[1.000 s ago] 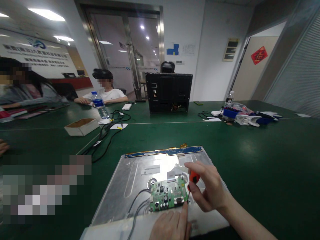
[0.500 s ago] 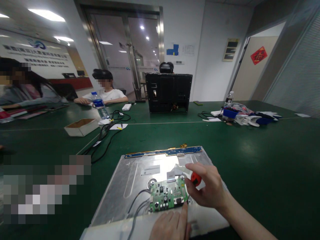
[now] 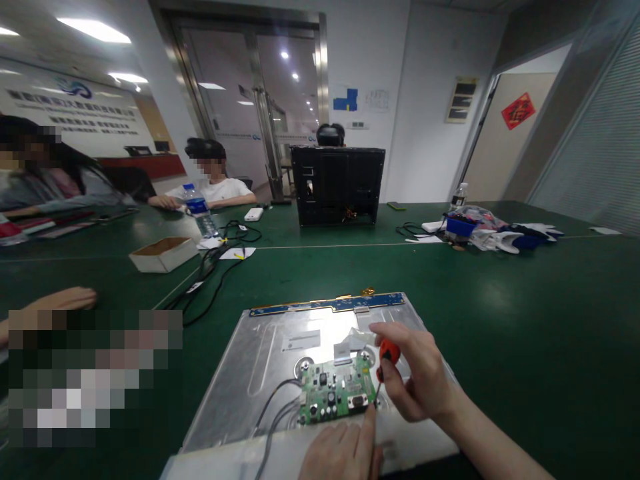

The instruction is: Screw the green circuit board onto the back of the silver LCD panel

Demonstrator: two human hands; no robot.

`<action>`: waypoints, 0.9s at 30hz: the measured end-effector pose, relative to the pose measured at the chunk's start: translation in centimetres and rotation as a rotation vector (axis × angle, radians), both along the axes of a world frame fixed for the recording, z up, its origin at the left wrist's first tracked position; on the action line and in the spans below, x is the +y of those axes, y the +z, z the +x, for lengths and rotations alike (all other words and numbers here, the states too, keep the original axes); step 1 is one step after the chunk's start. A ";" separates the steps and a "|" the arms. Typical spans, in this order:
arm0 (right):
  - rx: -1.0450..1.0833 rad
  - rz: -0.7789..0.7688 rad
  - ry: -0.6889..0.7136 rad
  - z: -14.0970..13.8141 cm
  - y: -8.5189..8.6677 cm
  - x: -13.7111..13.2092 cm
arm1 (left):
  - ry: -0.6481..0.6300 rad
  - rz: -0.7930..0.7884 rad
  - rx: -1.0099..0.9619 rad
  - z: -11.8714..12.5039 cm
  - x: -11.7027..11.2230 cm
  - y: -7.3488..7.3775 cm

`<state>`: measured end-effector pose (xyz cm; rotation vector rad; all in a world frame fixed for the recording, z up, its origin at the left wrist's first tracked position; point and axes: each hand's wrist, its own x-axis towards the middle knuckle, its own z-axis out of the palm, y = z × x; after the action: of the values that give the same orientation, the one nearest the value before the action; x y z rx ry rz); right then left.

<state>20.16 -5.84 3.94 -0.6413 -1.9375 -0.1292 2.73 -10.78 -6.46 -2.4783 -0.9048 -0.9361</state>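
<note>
A silver metal panel [image 3: 260, 373] lies flat on the green table, a blue strip board [image 3: 327, 304] along its far edge. A small green circuit board [image 3: 336, 392] sits on its near part, with grey cables running off to the left. My right hand [image 3: 417, 377] is closed round a small orange-handled screwdriver [image 3: 387, 352], its tip down at the right edge of the green board. My left hand [image 3: 340, 450] rests on the panel's near edge, the forefinger stretched toward the board's corner.
Black cables [image 3: 210, 273], a cardboard box [image 3: 163, 253] and a water bottle [image 3: 199, 210] lie to the far left. A black frame [image 3: 337, 185] stands at the back. Bags and gloves [image 3: 493, 233] lie far right. Other people sit at left; one's hand [image 3: 60, 300] rests nearby.
My right hand has turned the screwdriver a little at the same spot. Another person's hand has come into view at the left edge. My left hand has stayed put.
</note>
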 end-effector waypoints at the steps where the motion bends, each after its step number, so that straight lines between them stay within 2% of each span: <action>1: 0.001 0.006 -0.013 0.0 0.0 0.0 | -0.002 -0.005 0.004 -0.1 0.0 -0.1; 11: 0.017 0.037 -0.094 -0.4 -0.6 0.2 | 0.006 -0.018 0.043 -0.3 0.0 -0.7; 21: 0.021 -0.012 0.036 0.1 -0.1 0.0 | 0.008 0.031 -0.024 0.3 0.1 0.8; 27: 0.018 0.005 -0.003 0.0 -0.1 0.0 | -0.004 -0.005 0.003 0.0 0.0 0.2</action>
<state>20.18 -5.86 3.80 -0.6403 -1.9180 -0.1295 2.75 -10.79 -6.23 -2.4858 -0.9026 -0.9318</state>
